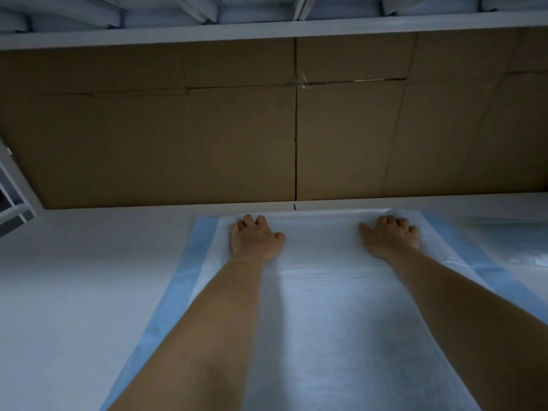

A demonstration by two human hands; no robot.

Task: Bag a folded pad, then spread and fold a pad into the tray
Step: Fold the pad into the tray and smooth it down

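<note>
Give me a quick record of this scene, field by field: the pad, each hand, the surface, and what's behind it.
pad: white with blue side strips, spread flat on the table
left hand: on the pad near its far edge, fingers curled
right hand: on the pad near its far edge, fingers curled
grip: cannot tell whether the fingers pinch the far edge or only press it
table: white
cardboard: brown sheets standing behind the table, seam taped
shelf: white, above the cardboard
tray: not in view
</note>
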